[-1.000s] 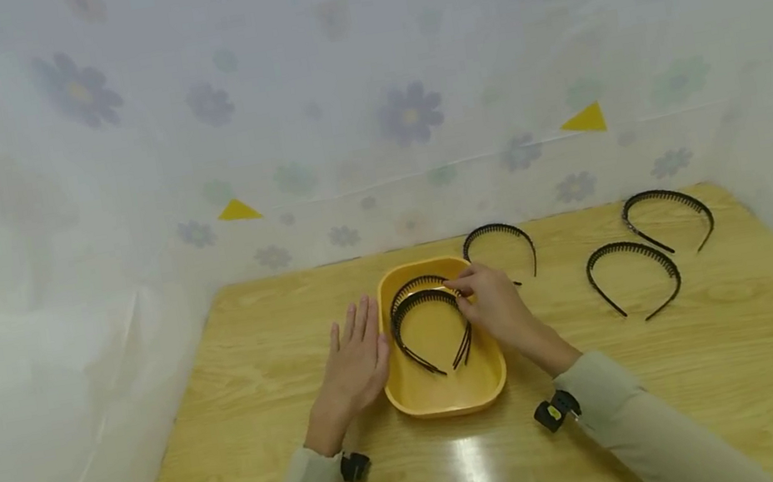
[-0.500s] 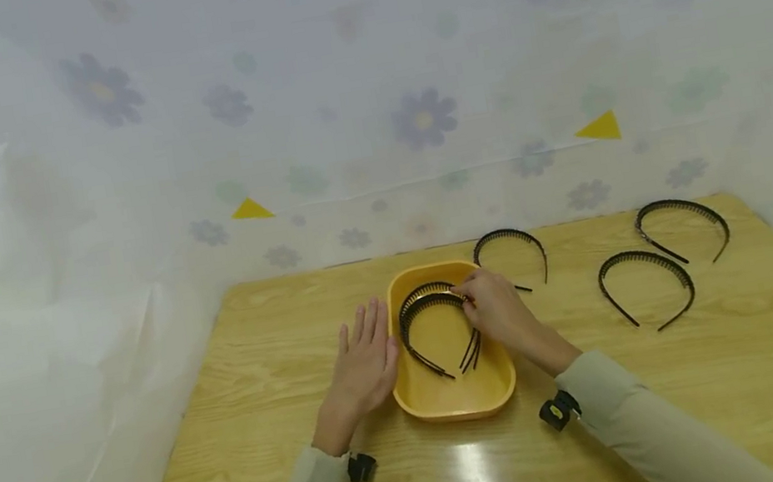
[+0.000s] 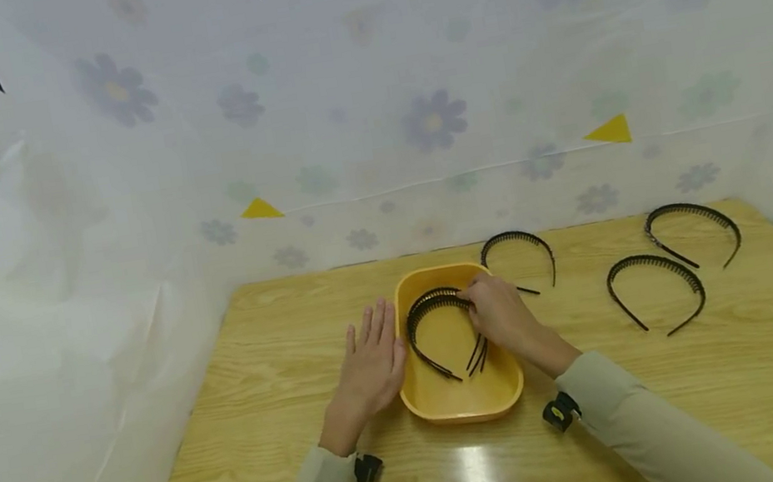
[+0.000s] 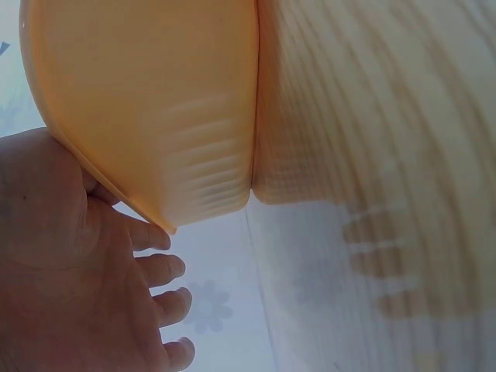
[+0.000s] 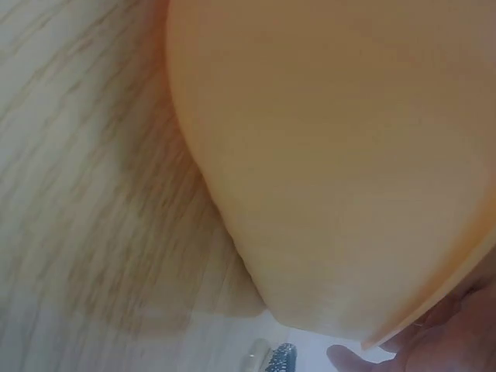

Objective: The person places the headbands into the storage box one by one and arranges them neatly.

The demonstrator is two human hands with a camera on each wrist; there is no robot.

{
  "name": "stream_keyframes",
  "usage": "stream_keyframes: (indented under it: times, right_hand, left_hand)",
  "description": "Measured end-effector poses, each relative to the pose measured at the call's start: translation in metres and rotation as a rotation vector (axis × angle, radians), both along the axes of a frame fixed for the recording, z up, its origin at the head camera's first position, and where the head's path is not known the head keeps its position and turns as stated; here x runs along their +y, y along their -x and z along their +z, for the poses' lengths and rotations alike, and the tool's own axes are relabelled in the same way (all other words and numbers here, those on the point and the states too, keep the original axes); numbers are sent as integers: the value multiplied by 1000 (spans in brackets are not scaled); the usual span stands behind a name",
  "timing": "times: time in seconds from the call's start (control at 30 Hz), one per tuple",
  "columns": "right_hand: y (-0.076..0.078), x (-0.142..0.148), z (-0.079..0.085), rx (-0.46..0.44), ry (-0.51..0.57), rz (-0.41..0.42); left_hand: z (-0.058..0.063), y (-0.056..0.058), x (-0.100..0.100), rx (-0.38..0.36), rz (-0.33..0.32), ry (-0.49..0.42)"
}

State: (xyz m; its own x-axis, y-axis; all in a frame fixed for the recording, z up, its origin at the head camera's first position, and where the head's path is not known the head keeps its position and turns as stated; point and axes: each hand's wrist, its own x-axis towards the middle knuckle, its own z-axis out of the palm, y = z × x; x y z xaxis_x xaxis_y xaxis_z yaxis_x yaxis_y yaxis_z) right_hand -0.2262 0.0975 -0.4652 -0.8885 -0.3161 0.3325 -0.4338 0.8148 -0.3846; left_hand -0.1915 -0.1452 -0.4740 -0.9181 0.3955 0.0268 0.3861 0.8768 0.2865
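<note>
An orange-yellow plastic tray [image 3: 466, 405] stands on the wooden table, with black toothed headbands [image 3: 425, 353] lying nested inside it. My left hand [image 3: 368, 366] rests along the tray's left rim, its fingers straight; the left wrist view shows those fingers [image 4: 159, 270] beside the tray's outer wall [image 4: 155, 101]. My right hand [image 3: 506, 315] reaches over the right rim and pinches the upper right part of a headband in the tray. In the right wrist view the tray wall [image 5: 333, 170] fills most of the picture and only part of the right hand [image 5: 453, 337] shows.
Behind the tray's right corner lies one black headband [image 3: 516, 235], partly hidden by the right hand. Two more headbands, one nearer [image 3: 651, 260] and one farther [image 3: 688, 207], lie at the table's right. A flower-printed white sheet [image 3: 351, 112] hangs behind the table [image 3: 280, 334].
The headband in my right hand has moved closer against the others in the tray, so the gap between their arcs has narrowed. My left hand stays at the rim. The head view has shifted slightly.
</note>
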Motion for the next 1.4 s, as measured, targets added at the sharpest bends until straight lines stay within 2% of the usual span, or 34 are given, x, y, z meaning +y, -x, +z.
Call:
stream_keyframes:
  times: [0.13, 0.3, 0.77, 0.93, 1.07, 1.2, 1.4]
  right_hand:
    - [-1, 0, -2, 17, -72, -11]
    - [-1, 0, -6, 55, -99, -11]
    - [-3, 0, -12, 103, -43, 7]
    - [-9, 2, -6, 116, 43, 0]
    - [-14, 8, 1, 81, 137, -27]
    - [-22, 19, 9, 44, 241, -72]
    - [-32, 40, 17, 46, 368, -95]
  left_hand:
    - [1, 0, 0, 3, -4, -11]
    - [0, -1, 0, 7, -9, -23]
    - [0, 0, 1, 7, 2, 11]
    - [2, -1, 0, 11, -8, -2]
    - [3, -1, 0, 26, -12, -13]
    - [2, -2, -1, 27, -10, -24]
    - [2, -4, 0, 30, -14, -37]
